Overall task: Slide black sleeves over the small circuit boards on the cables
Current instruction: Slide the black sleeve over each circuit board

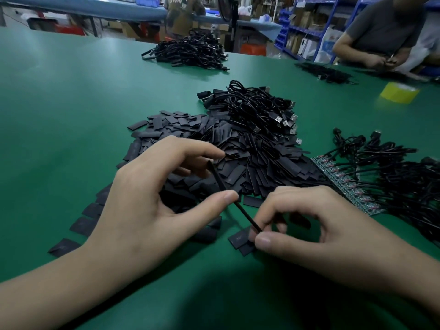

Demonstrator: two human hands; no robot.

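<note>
"Green worktop [71, 120] — what's hard to make out?"
"Anything inside the black sleeve [217, 178]; it shows edge-on, thin as a strip."
"How many hands?"
"Two. The left hand [142, 198] pinches the sleeve in its fingers above a heap of sleeves [250, 158] — too many to count. The right hand [316, 222] pinches its thinner lower end."

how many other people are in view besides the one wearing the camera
2: a standing person beyond the table at top centre, and a person in grey working at its far right. More may be hidden.
</note>
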